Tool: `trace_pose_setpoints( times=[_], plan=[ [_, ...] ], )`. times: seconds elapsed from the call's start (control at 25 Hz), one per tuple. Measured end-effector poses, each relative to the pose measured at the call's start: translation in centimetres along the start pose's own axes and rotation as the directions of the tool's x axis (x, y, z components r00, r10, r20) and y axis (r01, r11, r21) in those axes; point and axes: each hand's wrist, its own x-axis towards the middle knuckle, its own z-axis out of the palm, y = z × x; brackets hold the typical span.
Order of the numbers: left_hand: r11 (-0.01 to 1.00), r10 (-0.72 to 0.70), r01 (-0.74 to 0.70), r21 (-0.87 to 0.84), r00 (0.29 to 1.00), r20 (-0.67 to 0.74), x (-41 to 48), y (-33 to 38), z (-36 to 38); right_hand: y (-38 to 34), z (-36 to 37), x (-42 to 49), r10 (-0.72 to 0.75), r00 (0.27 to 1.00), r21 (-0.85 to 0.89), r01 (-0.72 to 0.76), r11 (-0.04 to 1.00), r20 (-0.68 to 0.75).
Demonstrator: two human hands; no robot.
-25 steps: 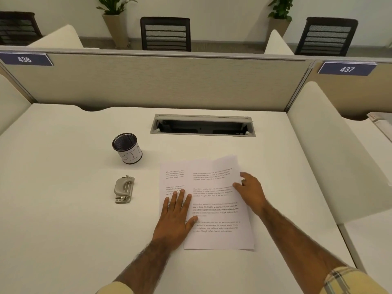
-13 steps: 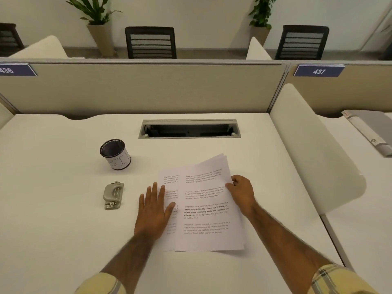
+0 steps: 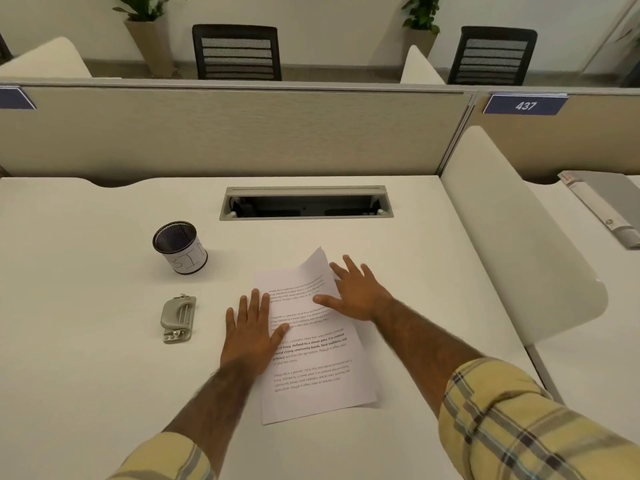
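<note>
The mesh pen cup [image 3: 180,247] wears a paper label hand-lettered "BIN"; the partition nameplate [image 3: 524,105] reads "437". The printed sheets [image 3: 311,355], white with paragraphs of small text and one bold passage, lie on the desk [image 3: 86,341], far corner lifted. The left hand [image 3: 250,332] and right hand [image 3: 356,292] press them with flat, spread fingers.

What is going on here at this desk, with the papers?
A person is handling printed sheets on a white desk. The left hand lies flat on their left edge. The right hand rests open, fingers spread, at the upper right, where the top corner lifts off the desk. A grey hole punch and a mesh cup stand to the left, untouched.
</note>
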Motion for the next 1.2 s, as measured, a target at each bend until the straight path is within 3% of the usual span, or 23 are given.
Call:
trace_pose_setpoints(
  times=[0.24,0.36,0.44,0.52,0.64,0.68,0.84,0.88,0.92,0.96,1.0,1.04,1.12,1.2],
  plan=[
    [1.0,0.007,-0.006,0.012,1.0,-0.03,-0.1,-0.1,0.5,1.7,0.2,2.5,0.043,0.994,-0.211,-0.02,0.977,0.105],
    [1.0,0.01,-0.009,0.013,0.999,-0.049,-0.1,-0.1,0.7,1.6,0.4,2.2,-0.016,0.998,-0.204,0.029,0.978,0.068],
    [1.0,0.01,-0.009,0.011,0.998,-0.056,-0.1,-0.1,0.9,0.9,0.3,1.6,-0.052,0.998,-0.054,0.053,0.997,0.018],
    [1.0,0.007,-0.006,0.021,0.998,-0.055,-0.1,-0.2,0.9,-0.3,0.5,0.5,0.005,0.998,0.272,0.014,0.962,-0.066],
    [1.0,-0.004,0.003,-0.013,0.999,-0.045,0.0,-0.1,1.1,-1.8,1.4,-1.3,0.262,0.958,0.755,-0.085,0.65,-0.118],
    [0.999,-0.014,0.013,-0.036,0.999,-0.028,0.2,-0.1,1.2,-2.3,1.7,-1.8,0.345,0.932,0.818,-0.115,0.564,-0.107],
    [0.972,-0.057,0.06,-0.227,0.998,0.023,0.7,0.5,-0.5,-3.9,1.9,-3.7,0.459,0.88,0.816,-0.173,0.552,-0.124],
    [0.916,-0.094,0.086,-0.393,0.996,-0.001,0.7,0.7,-1.4,-4.1,1.3,-4.4,0.463,0.875,0.857,-0.128,0.5,-0.139],
    [0.781,-0.156,0.125,-0.611,0.988,0.002,0.5,0.8,-2.5,-4.0,0.4,-5.0,0.458,0.876,0.899,-0.069,0.433,-0.153],
    [0.561,-0.213,0.152,-0.814,0.976,0.035,0.2,0.9,-3.7,-3.8,-0.7,-5.8,0.44,0.883,0.935,-0.001,0.355,-0.166],
    [0.317,-0.225,0.148,-0.937,0.971,0.077,-0.2,1.1,-5.0,-3.5,-1.7,-6.5,0.415,0.895,0.96,0.049,0.276,-0.165],
    [0.141,-0.18,0.124,-0.982,0.979,0.098,-0.6,1.1,-6.3,-3.2,-2.8,-7.3,0.385,0.91,0.977,0.083,0.197,-0.155],
    [0.047,-0.03,0.071,-0.996,0.997,0.069,-1.1,1.6,-8.7,-2.9,-4.6,-8.8,0.326,0.934,0.986,0.11,0.126,-0.146],
    [0.059,0.031,-0.007,-0.998,1.0,-0.005,-1.8,3.0,-11.1,-3.1,-6.1,-9.9,0.293,0.938,0.978,0.145,0.153,-0.185]
  ],
)
